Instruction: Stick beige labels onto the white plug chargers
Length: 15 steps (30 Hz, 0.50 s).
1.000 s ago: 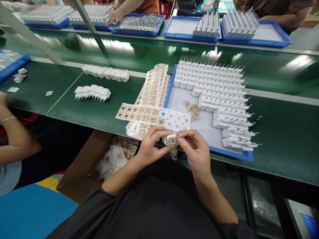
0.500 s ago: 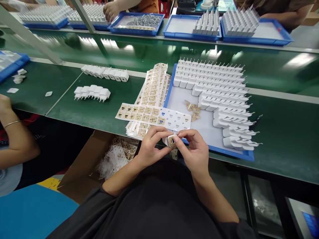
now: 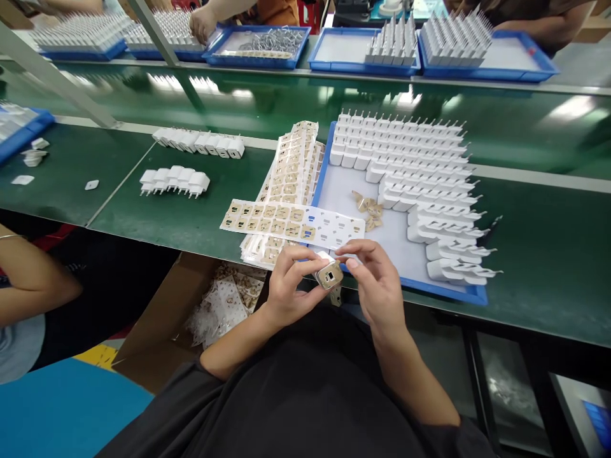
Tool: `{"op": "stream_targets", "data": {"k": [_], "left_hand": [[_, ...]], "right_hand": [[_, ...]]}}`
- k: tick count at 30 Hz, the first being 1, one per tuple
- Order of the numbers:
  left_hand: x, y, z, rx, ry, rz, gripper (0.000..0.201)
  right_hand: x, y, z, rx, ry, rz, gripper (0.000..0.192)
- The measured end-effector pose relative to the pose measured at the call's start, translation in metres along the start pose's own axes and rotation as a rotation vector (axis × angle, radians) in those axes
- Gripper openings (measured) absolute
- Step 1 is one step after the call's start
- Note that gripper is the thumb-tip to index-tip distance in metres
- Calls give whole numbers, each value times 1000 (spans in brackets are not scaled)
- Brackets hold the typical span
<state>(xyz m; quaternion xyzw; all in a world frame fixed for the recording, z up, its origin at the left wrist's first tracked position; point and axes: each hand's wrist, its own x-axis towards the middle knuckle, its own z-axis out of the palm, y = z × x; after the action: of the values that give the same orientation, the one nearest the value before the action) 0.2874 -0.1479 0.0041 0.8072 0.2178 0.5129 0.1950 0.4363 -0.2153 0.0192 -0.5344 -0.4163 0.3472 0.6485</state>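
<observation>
My left hand (image 3: 294,286) grips a white plug charger (image 3: 329,275) between thumb and fingers. Its end face, turned up toward me, bears a tan sticker with a dark port opening. Just right of it is my right hand (image 3: 377,283), thumb and fingers apart; I see nothing between them. Beyond my hands lies a sticker sheet (image 3: 267,217), part of its backing bare, across a stack of similar sheets (image 3: 291,168). To the right, a blue tray (image 3: 329,181) holds rows of white chargers (image 3: 405,152) and several loose tan pieces (image 3: 370,207).
Two groups of white chargers (image 3: 174,180) stand on the green bench at left. Below the bench edge is a cardboard box (image 3: 147,318) with scrap sheets. A co-worker's arm (image 3: 38,280) is at far left. Across the line, another person's hand (image 3: 204,24) is near blue trays.
My right thumb and fingers have come off the charger's face and moved slightly right, opening. The charger, still in my left hand, now shows its whole sticker. The co-worker's arm at left has lowered.
</observation>
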Motion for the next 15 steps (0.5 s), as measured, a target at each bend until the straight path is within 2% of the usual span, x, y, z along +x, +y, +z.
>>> {"op": "stream_targets", "data": {"k": [1, 3, 8, 15], "left_hand": [[0, 0, 1, 13, 8, 13, 37], [0, -1, 3, 35, 26, 41, 38], [-3, -2, 8, 80, 66, 103, 40], [-3, -2, 8, 119, 91, 138, 38]], "right_hand": [[-1, 1, 1, 99, -64, 47, 12], [-4, 3, 5, 221, -108, 92, 15], [-8, 3, 17, 390, -39, 135, 12], [-9, 0, 21, 460, 12, 160, 16]]}}
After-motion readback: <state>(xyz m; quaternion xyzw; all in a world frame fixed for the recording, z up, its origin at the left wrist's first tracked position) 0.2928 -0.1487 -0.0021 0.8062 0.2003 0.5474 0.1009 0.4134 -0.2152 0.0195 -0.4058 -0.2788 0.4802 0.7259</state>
